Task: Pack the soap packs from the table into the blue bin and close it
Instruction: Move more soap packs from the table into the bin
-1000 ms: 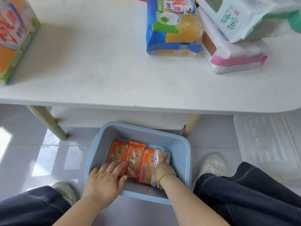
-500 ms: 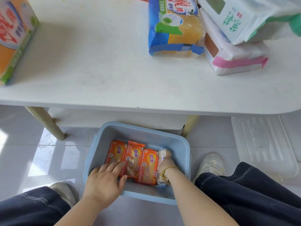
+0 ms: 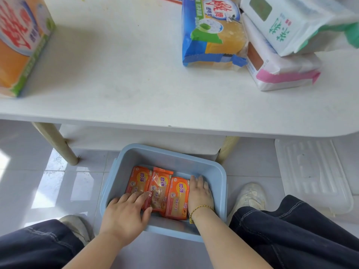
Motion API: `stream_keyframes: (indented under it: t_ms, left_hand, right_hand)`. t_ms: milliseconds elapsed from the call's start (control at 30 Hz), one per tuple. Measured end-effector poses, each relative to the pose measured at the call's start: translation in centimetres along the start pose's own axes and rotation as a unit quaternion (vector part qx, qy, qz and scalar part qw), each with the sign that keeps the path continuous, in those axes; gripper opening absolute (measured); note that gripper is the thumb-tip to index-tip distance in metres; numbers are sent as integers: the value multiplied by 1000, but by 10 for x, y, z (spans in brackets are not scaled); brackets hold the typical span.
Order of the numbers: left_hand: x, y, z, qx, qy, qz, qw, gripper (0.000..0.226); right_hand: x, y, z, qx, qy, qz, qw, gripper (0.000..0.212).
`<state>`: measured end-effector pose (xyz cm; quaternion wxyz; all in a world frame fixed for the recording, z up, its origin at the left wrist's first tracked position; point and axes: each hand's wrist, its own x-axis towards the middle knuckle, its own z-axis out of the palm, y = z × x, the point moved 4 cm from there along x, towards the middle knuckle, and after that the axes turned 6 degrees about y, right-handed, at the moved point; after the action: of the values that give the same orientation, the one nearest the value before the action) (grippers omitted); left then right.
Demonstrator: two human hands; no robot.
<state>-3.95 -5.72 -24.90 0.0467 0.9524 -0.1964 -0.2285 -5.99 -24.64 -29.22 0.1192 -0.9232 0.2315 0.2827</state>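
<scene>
The blue bin (image 3: 219,171) stands on the floor below the table edge, without its lid. Three orange soap packs (image 3: 177,197) stand side by side in it. My left hand (image 3: 124,214) rests flat on the near ends of the left packs, fingers straight. My right hand (image 3: 199,193) lies flat in the gap between the rightmost pack and the bin's right wall; whatever lies under it is hidden. On the table (image 3: 126,84) lie a blue and yellow soap pack (image 3: 211,33), a white and pink pack (image 3: 279,72), a white and green pack (image 3: 295,24) and an orange pack (image 3: 19,43).
A clear plastic lid (image 3: 310,175) lies on the tiled floor to the right of the bin. My knees in dark trousers and two white shoes (image 3: 250,195) flank the bin. A table leg (image 3: 56,144) slants down at the left.
My right hand, earlier curled around a clear-wrapped pack at the bin's right side, now lies flat with fingers stretched out over that spot. My left hand has barely moved.
</scene>
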Motion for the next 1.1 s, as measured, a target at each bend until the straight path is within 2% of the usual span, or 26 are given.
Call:
stream_keyframes:
  t_ms: [200,333,500,567,700,800,867,933,1033,1100]
  left_hand:
    - [1,0,2,4,-7,-6,1000,51]
    - [2,0,1,14,-13,-5,1000,50]
    - [-5,5,-12,7,-38,-3,999,50]
    - [-9,8,-25,-10,-19,-1,1000,47]
    - [-21,30,-74,-40,69,56,995,42]
    - [-36,48,-128,-75,159,103,979,38]
    - [-54,58,-170,-86,256,168,948,28]
    - [-74,63,-207,-92,355,228,902,21]
    - [-89,57,-247,-88,442,234,861,33]
    - [-90,49,-261,-57,459,204,863,38]
  right_hand:
    - [0,-2,-7,-85,-17,-17,996,71]
    - [-11,-3,-19,-5,4,-8,1000,76]
    - [-36,1,-62,51,61,-36,996,49]
    - [-48,7,-82,71,79,-42,993,43]
    - [-81,7,-133,141,116,-78,980,34]
    - [-112,-1,-178,175,142,-121,967,28]
    - [-135,-8,-208,199,142,-157,957,23]
    - [-157,-13,-240,239,148,-192,940,13]
    - [-184,-12,-295,308,202,-212,905,25]
    - [-192,-8,-328,339,263,-204,880,24]
